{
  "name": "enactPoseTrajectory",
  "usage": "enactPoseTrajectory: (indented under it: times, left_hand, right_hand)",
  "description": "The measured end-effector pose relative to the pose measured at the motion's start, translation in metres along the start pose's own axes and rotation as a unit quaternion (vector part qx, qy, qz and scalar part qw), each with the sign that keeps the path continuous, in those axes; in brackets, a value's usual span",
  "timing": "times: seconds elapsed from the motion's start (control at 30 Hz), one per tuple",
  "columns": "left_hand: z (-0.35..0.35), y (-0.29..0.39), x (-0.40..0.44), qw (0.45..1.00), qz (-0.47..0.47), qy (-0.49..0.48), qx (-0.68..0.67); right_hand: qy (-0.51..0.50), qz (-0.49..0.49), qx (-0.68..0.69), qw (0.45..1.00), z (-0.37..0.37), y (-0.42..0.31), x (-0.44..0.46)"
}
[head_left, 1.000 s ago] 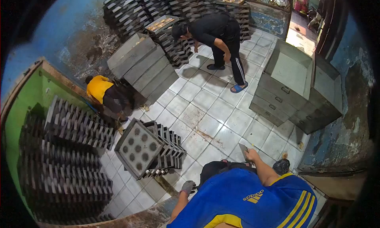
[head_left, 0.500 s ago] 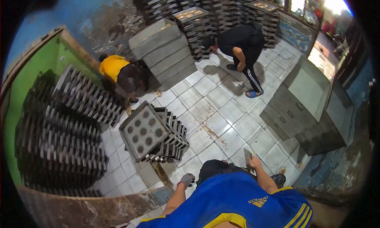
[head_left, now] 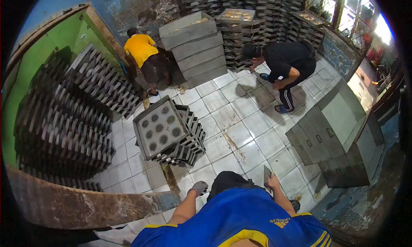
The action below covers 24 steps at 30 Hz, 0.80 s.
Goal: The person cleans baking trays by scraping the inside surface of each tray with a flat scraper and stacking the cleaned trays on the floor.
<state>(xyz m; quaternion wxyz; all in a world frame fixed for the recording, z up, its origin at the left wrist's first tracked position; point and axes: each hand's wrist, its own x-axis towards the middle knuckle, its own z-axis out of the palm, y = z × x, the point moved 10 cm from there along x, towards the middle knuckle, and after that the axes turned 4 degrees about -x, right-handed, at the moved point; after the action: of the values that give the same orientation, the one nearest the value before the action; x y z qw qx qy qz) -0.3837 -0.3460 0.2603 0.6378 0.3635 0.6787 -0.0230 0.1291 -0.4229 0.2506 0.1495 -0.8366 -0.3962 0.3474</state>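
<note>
My right hand (head_left: 273,182) is closed around a flat grey scraper (head_left: 267,171), its blade pointing forward over the tiles. My left hand (head_left: 199,187) wears a grey glove and hangs low beside my dark trousers, fingers loosely curled and a little apart, with nothing visible in it. Ahead and to the left of that hand, nearest to it, stands a crisscrossed stack of metal trays. The top tray (head_left: 159,128) shows several dark round patches on a pale surface.
Tall tray stacks (head_left: 77,122) line the left wall. Large grey bins (head_left: 195,54) stand at the back, and more bins (head_left: 317,137) at the right. One person in yellow (head_left: 141,49) bends at the back left; another in black (head_left: 287,60) stoops near tray stacks. A low wall (head_left: 86,200) runs front left.
The view has tilted and shifted, so the room's things sit farther right at the back. The person in black has lifted a hand slightly from the trays. My right hand keeps the scraper.
</note>
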Motion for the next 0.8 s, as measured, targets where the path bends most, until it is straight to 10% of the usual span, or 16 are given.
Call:
enactPoseTrajectory:
  times: [0.8]
  left_hand:
    - [0.009,-0.003,0.014,0.999,0.025,-0.029,0.014]
  right_hand:
    - [-0.019,0.034,0.006,0.999,-0.008,0.014,-0.01]
